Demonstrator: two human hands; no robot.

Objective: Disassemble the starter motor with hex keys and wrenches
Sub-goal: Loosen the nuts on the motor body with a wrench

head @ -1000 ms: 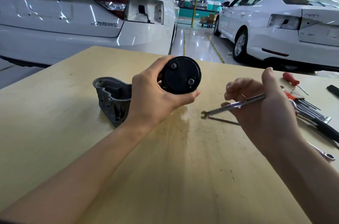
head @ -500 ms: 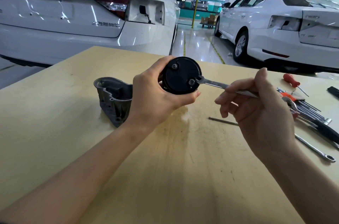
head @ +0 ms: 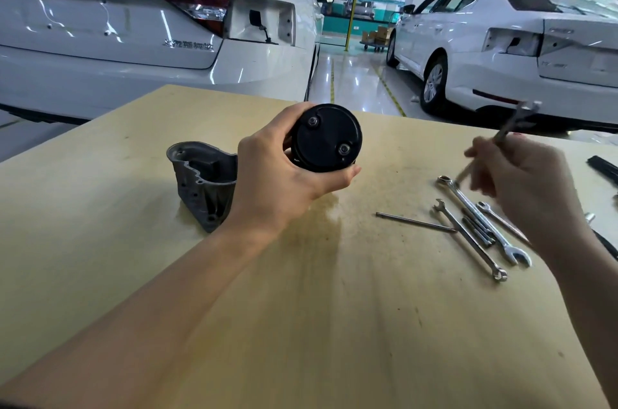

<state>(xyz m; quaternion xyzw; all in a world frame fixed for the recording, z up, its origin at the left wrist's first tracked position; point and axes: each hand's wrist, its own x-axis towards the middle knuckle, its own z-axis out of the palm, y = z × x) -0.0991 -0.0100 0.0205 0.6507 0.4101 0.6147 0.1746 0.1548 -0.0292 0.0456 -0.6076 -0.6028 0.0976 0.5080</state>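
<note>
Half a second back the wrench sat on the motor's lower bolt; now the right hand (head: 531, 184) has pulled away right, blurred, fingers curled round that wrench (head: 513, 122), its open end up. On the wooden table (head: 301, 308) stands a grey metal housing (head: 204, 184). Just right of it the left hand (head: 284, 174) grips the black motor (head: 326, 137), round end facing the camera. Spare wrenches (head: 481, 224) and a thin rod (head: 414, 223) lie near the right hand.
</note>
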